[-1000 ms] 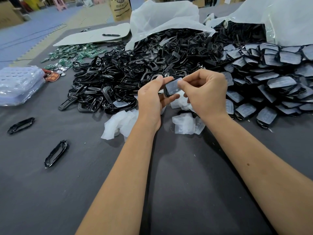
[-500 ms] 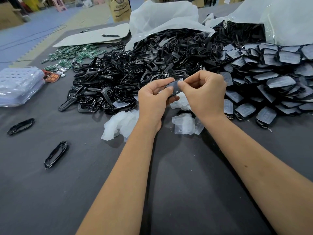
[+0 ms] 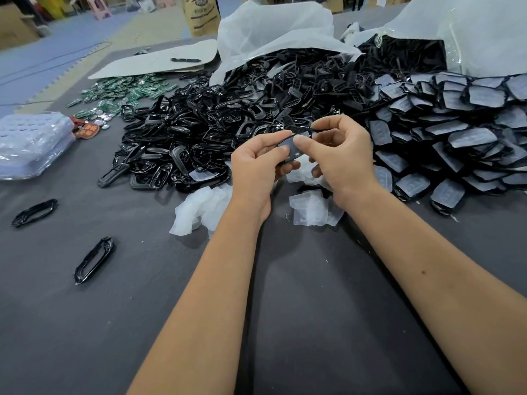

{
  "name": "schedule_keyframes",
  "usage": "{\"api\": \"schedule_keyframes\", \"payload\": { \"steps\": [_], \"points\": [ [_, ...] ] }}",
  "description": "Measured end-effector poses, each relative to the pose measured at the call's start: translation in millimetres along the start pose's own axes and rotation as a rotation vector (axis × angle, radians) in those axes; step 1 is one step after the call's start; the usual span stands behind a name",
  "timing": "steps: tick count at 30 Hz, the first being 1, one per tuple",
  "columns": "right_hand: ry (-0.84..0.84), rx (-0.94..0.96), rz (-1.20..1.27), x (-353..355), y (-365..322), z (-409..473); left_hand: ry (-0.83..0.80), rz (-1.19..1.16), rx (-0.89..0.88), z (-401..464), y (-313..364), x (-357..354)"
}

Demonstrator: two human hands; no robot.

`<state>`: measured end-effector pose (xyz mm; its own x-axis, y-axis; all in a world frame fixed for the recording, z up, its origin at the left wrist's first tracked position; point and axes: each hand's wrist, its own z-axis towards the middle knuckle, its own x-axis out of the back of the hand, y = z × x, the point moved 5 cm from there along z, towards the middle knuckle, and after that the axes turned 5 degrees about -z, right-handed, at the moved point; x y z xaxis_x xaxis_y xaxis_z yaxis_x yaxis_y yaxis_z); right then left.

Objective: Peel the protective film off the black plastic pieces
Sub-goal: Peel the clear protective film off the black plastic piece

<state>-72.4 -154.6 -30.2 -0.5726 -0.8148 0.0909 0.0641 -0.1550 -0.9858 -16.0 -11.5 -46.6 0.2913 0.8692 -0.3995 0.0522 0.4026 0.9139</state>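
Note:
My left hand (image 3: 256,166) grips a small black plastic piece (image 3: 292,148) above the dark table, its face still dull with film. My right hand (image 3: 342,155) pinches the piece's upper right edge with thumb and forefinger. Crumpled clear films (image 3: 312,208) lie just under my hands, and another heap of films (image 3: 202,208) lies to the left. A pile of film-covered black pieces (image 3: 456,129) spreads to the right. A large heap of glossy black frames (image 3: 199,132) fills the middle.
Two loose black frames (image 3: 95,259) (image 3: 34,212) lie at the left on the grey table (image 3: 285,309). Clear plastic trays (image 3: 31,143) sit at the far left, green circuit boards (image 3: 122,94) behind them. White bags (image 3: 273,29) spill parts at the back.
The piece has turned from upright to lying flatter between my hands. My right hand's fingers have shifted along its upper edge, and both hands sit slightly higher.

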Motion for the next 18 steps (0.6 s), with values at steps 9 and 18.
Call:
{"api": "schedule_keyframes", "payload": {
  "steps": [9, 18],
  "points": [
    [-0.086, -0.137, 0.179, -5.1, 9.2, 2.1, -0.020, 0.012, 0.017, -1.6, 0.3, -3.7],
    [-0.090, -0.105, 0.120, -3.9, 3.5, 1.3, 0.017, 0.028, 0.024, -1.9, 1.2, -2.6]
  ]
}}
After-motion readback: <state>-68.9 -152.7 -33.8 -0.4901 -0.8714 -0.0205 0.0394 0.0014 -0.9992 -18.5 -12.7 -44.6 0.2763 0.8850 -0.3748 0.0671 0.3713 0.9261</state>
